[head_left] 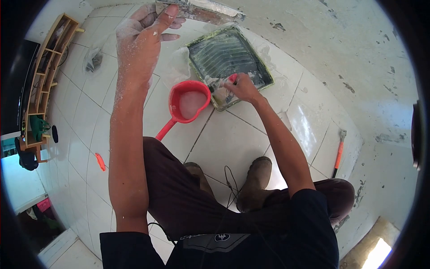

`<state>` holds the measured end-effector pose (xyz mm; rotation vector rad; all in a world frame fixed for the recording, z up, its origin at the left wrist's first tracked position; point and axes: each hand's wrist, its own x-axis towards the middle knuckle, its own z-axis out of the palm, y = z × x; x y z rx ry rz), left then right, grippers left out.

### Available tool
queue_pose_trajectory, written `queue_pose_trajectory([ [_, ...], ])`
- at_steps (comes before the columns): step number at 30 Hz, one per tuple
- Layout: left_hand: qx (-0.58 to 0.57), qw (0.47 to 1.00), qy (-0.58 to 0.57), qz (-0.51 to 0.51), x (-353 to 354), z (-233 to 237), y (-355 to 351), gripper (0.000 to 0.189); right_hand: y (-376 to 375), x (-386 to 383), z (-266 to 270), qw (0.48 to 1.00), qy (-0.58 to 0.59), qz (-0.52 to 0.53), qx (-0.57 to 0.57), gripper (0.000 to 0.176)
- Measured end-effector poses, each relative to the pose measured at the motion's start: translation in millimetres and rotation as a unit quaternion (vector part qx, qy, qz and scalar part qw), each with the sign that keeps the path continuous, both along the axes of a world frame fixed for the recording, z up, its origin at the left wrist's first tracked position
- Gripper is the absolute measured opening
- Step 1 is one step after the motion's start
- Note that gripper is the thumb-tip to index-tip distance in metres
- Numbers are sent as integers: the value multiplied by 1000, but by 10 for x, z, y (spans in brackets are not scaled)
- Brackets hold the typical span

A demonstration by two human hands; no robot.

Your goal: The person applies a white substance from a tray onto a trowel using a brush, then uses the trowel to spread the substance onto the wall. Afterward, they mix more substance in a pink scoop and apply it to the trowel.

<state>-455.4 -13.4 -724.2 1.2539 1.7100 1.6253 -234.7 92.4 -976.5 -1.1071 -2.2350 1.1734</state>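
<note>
My left hand [148, 33], dusted with white powder, is raised at the top and pinches the end of a long flat blade [208, 14] smeared with a whitish coating. My right hand [244, 88] is closed on the red handle of a small scraper [222, 93]; white material hides part of its blade. It is over the near edge of a dark ribbed paint tray [224, 49] with pale residue on it. Beside the tray is a red dipper [172, 101] holding a whitish liquid, its handle pointing toward my knee.
A hammer [339, 154] with an orange handle lies by the right wall [331, 54], whose paint is chipped. An orange object [100, 162] lies on the tiled floor [83, 121] to the left. A wooden shelf [45, 80] stands at the far left. Clear plastic [93, 59] lies near it.
</note>
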Motion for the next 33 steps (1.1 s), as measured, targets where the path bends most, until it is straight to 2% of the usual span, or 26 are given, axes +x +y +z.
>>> queue_pose_trajectory([
  [1,0,1000,-1,-1,8,-8,11,45,31,23,-57,998,-32,46,24,36],
  [4,-2,1000,8,-3,4,-28,39,42,158,115,17,995,-75,68,-2,41],
  [8,0,1000,6,-5,-6,-70,81,39,61,46,23,996,-27,78,-27,41],
  [11,-3,1000,-2,-14,-1,-123,130,39,72,34,-73,996,-38,76,26,40],
  [14,-8,1000,-4,-19,0,-161,150,38,100,25,85,995,-54,49,75,38],
  [16,-9,1000,-3,-19,-4,-188,164,38,22,-18,310,997,-40,-13,-69,37],
  [18,-18,999,-22,-22,-20,-205,203,39,8,-38,-28,997,-59,-26,-34,37],
  [20,-25,999,-23,-22,-1,-207,217,40,31,5,-141,996,-77,-38,4,37],
  [26,-35,999,-26,-13,-3,-226,232,43,59,46,-134,986,-36,-94,-133,36],
  [28,-26,999,-34,-6,-2,-238,267,42,-41,18,-235,996,-45,-75,-5,34],
  [31,-31,999,-21,-34,-58,-289,290,41,-6,28,-261,996,-43,-57,50,33],
  [32,-32,999,-14,-33,-54,-296,287,41,-11,34,-269,996,-42,-56,48,33],
  [33,-33,999,-7,-30,-47,-298,281,41,-27,25,-151,998,-42,-42,-22,33],
])
